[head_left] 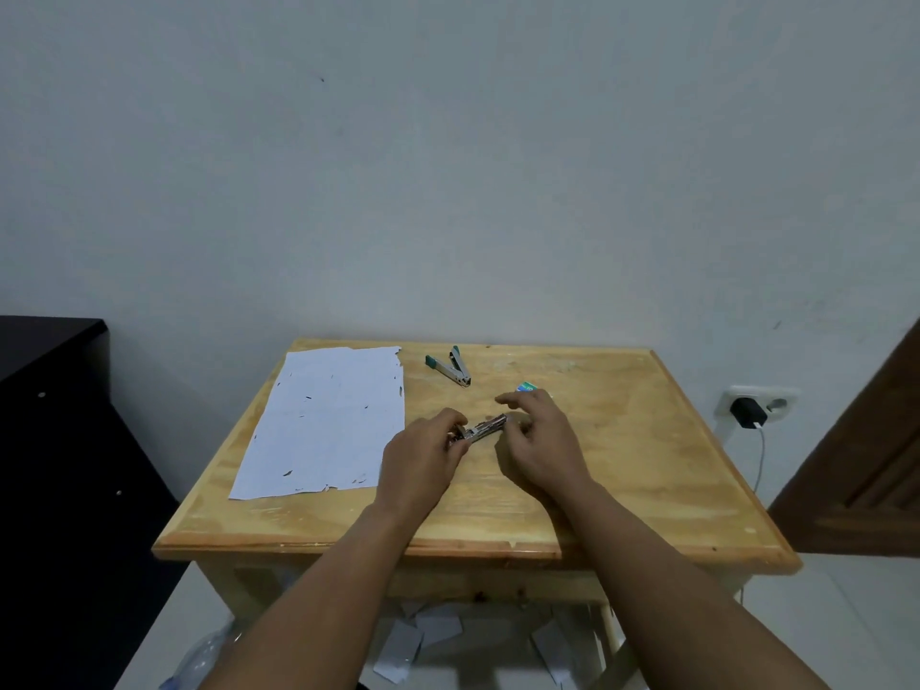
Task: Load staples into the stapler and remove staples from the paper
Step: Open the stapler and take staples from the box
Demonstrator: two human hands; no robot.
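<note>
On the wooden table (647,470), metal stapler (485,427) pinched at its ends by left hand (423,458) and right hand (540,443), torn paper (323,420) left, green-handled staple remover (448,371) far, staple box (525,387) behind right fingers, bare wood at right edge.

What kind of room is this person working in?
Probably a room in a home, not a workshop: a small wooden table against a plain painted wall, a phone charger plugged into a wall socket, and a wooden door at right.

I am in a plain home room: bare wall (448,166), small wooden bench (622,440), wall socket (761,398) with charger (747,412), wooden door (876,465).
</note>
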